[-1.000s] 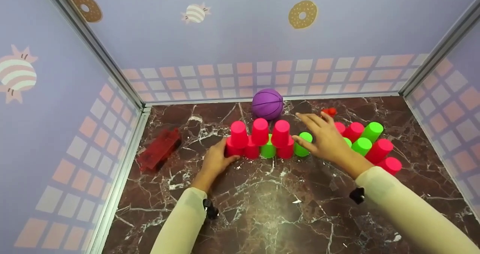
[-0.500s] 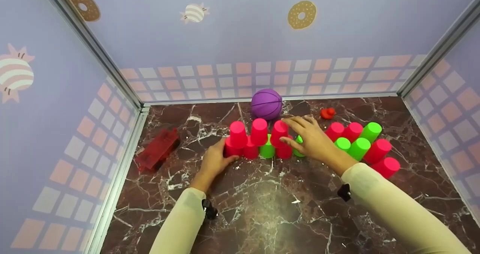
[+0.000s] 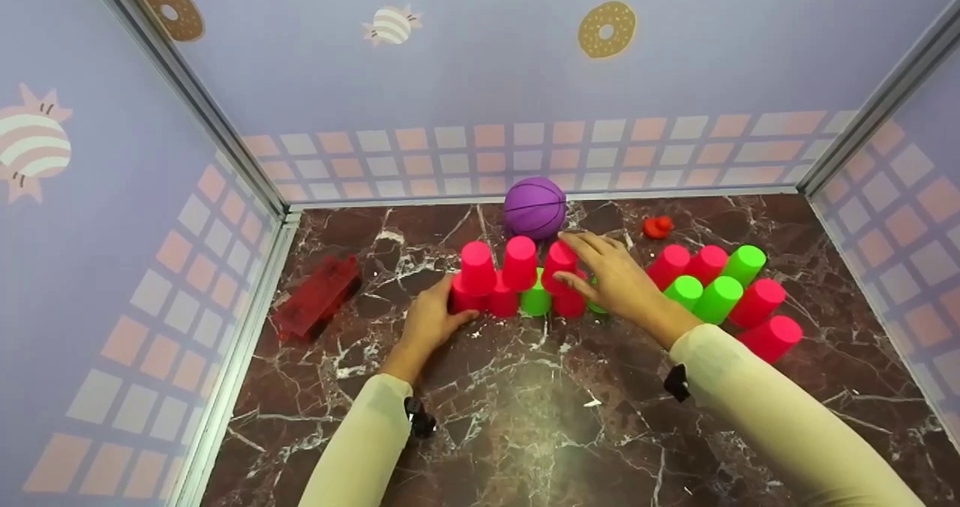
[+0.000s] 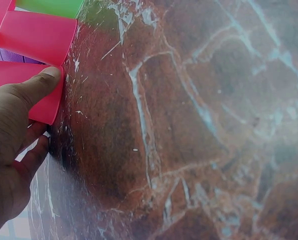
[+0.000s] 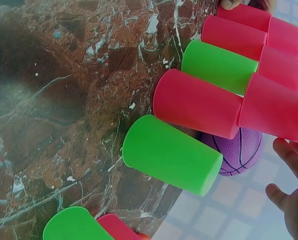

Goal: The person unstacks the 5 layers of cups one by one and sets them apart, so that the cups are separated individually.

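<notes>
Upside-down cups stand in a row with three pink ones above them. My left hand (image 3: 429, 318) holds the pink cup (image 3: 466, 297) at the row's left end; its thumb (image 4: 50, 74) lies on the cup in the left wrist view. At the right, my right hand (image 3: 619, 280) holds the rightmost upper pink cup (image 3: 555, 265) between thumb and fingers. That cup rests over a lower pink cup (image 5: 196, 102) and leans beyond a green cup (image 5: 219, 65). Another green cup (image 5: 171, 155) ends the row, mostly hidden by my right hand in the head view.
A purple ball (image 3: 535, 207) sits behind the row against the back wall. More pink and green cups (image 3: 718, 299) stand upside down at the right, with a small red toy (image 3: 658, 227) behind them. A red translucent block (image 3: 316, 298) lies at the left.
My right hand has moved left from beside the row onto the rightmost upper pink cup, which has shifted slightly left. My left hand has stayed on its cup.
</notes>
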Available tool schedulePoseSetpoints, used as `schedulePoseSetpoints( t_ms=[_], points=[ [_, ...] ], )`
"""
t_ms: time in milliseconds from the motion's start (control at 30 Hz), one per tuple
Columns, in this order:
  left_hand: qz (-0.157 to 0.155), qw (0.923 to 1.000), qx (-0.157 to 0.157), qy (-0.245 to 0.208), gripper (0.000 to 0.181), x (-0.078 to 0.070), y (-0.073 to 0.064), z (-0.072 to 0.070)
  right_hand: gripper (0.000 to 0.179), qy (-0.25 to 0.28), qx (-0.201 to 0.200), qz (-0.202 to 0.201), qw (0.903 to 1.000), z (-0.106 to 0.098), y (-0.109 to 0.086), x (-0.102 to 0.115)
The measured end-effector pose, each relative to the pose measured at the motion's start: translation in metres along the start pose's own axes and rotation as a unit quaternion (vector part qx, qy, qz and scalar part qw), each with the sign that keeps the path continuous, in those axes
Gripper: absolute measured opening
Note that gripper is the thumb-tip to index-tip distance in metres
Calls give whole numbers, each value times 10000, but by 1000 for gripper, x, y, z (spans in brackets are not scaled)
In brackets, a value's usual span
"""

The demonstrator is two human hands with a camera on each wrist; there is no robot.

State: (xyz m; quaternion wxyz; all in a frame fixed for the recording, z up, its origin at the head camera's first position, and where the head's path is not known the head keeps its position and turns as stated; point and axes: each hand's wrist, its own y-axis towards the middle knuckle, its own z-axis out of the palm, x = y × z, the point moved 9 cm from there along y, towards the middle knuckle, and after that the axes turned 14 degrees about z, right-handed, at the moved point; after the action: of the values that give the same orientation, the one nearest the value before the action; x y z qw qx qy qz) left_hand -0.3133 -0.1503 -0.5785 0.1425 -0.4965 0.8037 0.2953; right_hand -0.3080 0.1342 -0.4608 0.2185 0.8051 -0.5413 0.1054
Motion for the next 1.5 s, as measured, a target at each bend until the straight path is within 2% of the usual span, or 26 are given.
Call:
schedulePoseSetpoints(
  t_ms=[200, 300, 400, 433, 500, 633, 667, 1067, 1267, 1367, 1500],
  points=[
    [180, 9998, -82, -48, 63, -4, 0, 0, 68, 85, 52, 94, 9999, 4, 2, -2],
    [351, 9991, -223, -122, 63, -6, 0, -2, 67, 96, -24, 45, 9999, 4, 1, -2],
    [547, 9976, -429, -72, 63, -3, -1, -1, 67, 180, -136, -14, 9997, -1, -1, -2],
    [654, 9965, -520, -67, 64, 5, -1, 2, 67, 229, -170, -31, 9996, -3, -2, -3],
    [677, 9962, -549, -72, 65, 6, -1, 1, 67, 324, -223, -34, 9992, -9, -4, -5],
    [510, 9979, -378, -142, 65, 4, -1, -1, 67, 458, -301, 52, 9985, -20, -12, -14],
    [401, 9987, -288, -109, 63, -3, 0, -4, 67, 465, -319, 102, 9984, -23, -15, -18],
    [75, 9999, -50, -53, 65, -2, 1, 0, 67, 307, -476, 555, 9968, -49, -67, -67],
    [53, 9999, 7, -87, 62, -4, 1, 1, 70, 229, -842, 359, 9955, -65, -93, -83],
    [48, 10000, -20, -75, 62, -4, 1, 0, 70, 190, -1057, 144, 9941, -69, -104, -88],
    [55, 10000, -23, -47, 62, -3, 1, -2, 69, 245, -1196, 88, 9925, -72, -119, -99]
  ],
)
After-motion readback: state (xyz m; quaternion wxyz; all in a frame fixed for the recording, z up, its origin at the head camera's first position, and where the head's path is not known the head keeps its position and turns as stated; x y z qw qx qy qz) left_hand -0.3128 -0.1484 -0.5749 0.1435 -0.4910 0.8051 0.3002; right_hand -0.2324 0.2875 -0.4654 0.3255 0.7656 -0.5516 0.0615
